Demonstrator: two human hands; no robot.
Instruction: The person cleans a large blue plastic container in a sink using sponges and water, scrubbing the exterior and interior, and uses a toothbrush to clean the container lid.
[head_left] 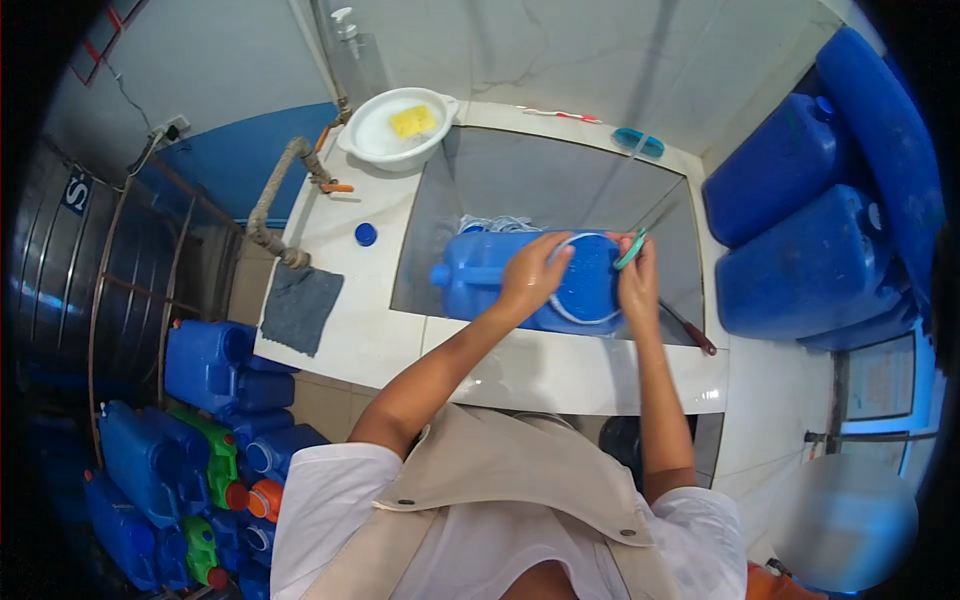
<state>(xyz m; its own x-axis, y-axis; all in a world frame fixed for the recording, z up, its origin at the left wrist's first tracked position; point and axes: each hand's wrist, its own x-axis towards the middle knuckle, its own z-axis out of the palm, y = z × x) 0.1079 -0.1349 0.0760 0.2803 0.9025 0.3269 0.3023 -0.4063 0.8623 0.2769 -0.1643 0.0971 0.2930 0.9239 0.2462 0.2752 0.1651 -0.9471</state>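
A wet blue plastic water jug [478, 290] lies on its side across the sink, its small blue cap end to the left. Around its right part runs a thin white ring [556, 290]. My left hand [533, 275] grips the jug's top side, thumb and fingers at the white ring's edge. Closed at the jug's right end, my right hand [638, 285] pinches a small green curved thing [631, 249], whose exact kind I cannot make out. The fingers' undersides are hidden on both hands.
A white basin [380, 155] with a yellow sponge [409, 121] stands back left, near a pipe tap [275, 195]. A blue cap [365, 234] and grey cloth [302, 308] lie on the counter. Blue containers [800, 270] stand right; several jugs [205, 370] are stacked lower left.
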